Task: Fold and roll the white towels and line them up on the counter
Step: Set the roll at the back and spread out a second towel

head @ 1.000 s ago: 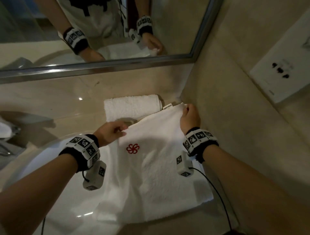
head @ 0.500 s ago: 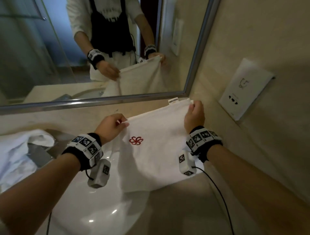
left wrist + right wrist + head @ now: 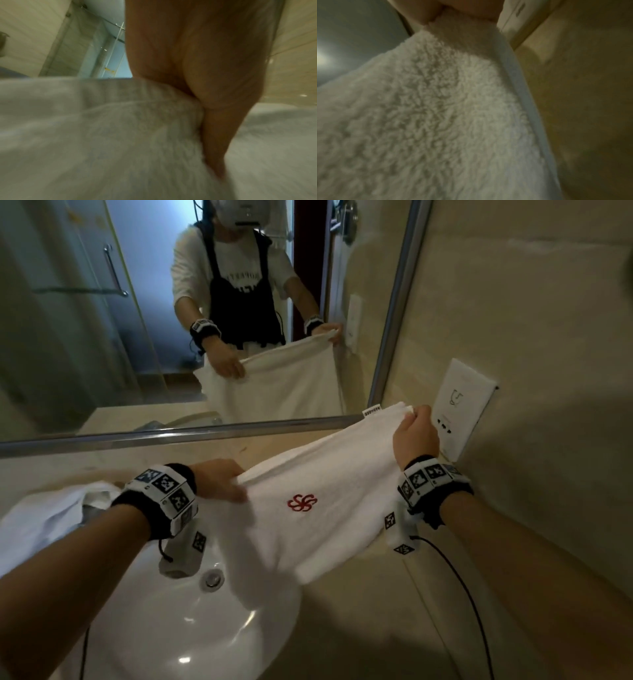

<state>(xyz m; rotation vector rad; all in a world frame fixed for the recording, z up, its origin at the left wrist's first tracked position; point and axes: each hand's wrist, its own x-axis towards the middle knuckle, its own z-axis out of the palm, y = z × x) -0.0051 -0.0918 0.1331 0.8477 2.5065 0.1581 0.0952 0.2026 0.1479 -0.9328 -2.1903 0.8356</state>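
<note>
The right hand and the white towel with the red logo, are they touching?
Touching. The head view shows the right hand pinching the towel's far corner, lifted.

Two hands are up, the left hand (image 3: 219, 481) and the right hand (image 3: 415, 436). Two white towels are out: one towel (image 3: 318, 501) stretched between those hands, a second towel (image 3: 44, 515) heaped at the left edge (both plainly white). One red emblem (image 3: 302, 503), one sink (image 3: 171, 628), one mirror (image 3: 102, 337), one wall plate (image 3: 462, 405).

The right hand (image 3: 467, 9) is cut off at the frame's top (fingers unseen), and the towel (image 3: 102, 135) blurs.
</note>
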